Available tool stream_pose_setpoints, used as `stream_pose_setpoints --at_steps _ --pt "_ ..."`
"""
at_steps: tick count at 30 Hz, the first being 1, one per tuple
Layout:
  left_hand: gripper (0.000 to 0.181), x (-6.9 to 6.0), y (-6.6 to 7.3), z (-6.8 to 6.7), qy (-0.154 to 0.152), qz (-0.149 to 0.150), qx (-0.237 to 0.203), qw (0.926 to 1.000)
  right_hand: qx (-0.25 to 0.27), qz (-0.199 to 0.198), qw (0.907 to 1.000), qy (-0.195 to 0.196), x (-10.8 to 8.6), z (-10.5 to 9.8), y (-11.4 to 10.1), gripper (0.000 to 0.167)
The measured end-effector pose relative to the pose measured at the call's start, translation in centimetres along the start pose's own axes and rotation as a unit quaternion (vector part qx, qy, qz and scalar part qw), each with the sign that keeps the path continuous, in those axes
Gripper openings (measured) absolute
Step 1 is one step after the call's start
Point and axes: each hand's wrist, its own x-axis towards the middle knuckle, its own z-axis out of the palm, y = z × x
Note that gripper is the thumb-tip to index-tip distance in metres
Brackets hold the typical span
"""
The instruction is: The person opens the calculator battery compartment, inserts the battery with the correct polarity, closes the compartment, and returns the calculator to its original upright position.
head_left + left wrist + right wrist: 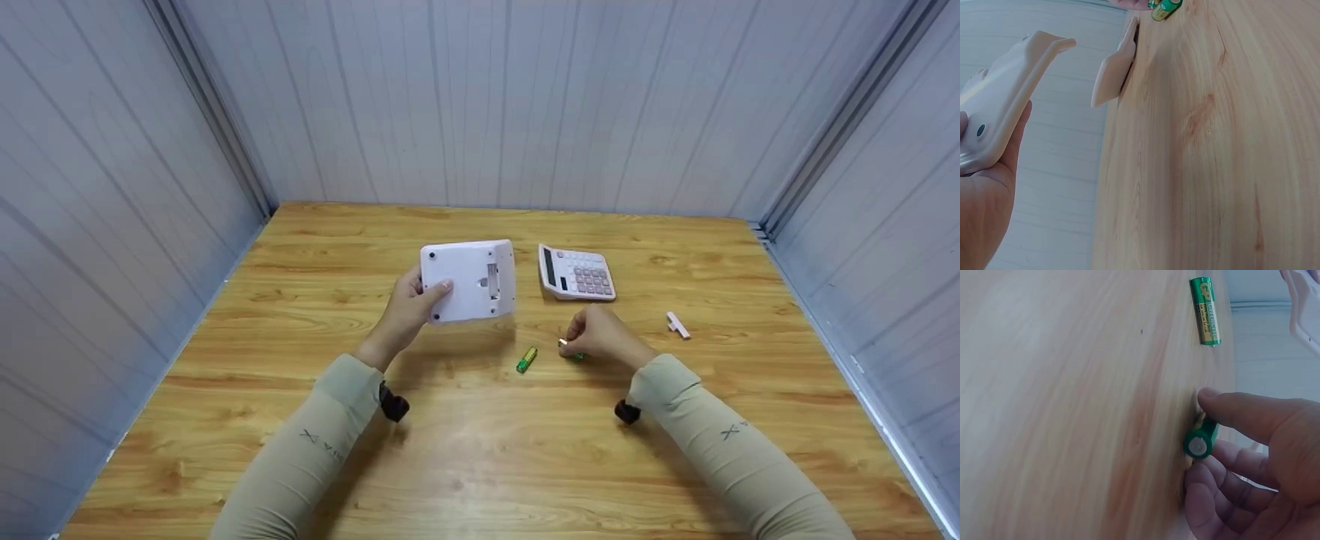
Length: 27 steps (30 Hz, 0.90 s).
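In the head view my left hand point(401, 307) grips a pale pink calculator point(465, 289) by its left edge, thumb across the back. The calculator is raised above the table with its back towards me, and its battery compartment point(493, 281) is uncovered. My right hand point(606, 336) pinches a green battery point(1199, 443) between thumb and fingers, low at the tabletop; the fingers partly hide it. Just left of that hand, a second green and gold battery point(527, 360) lies on the wood.
Another pink calculator point(589, 279) lies keys up behind my right hand. A small pale pink battery cover point(678, 325) rests on the wooden table point(480, 465) to the right. Panelled walls point(480, 105) stand at the back and both sides.
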Motion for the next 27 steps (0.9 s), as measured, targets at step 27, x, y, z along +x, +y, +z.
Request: stream_pose_setpoints --at_steps 27 --pt "0.043 0.2 0.0 0.4 0.0 -0.012 0.003 0.9999 0.043 -0.033 0.9957 0.075 -0.2 -1.5 -0.9 0.015"
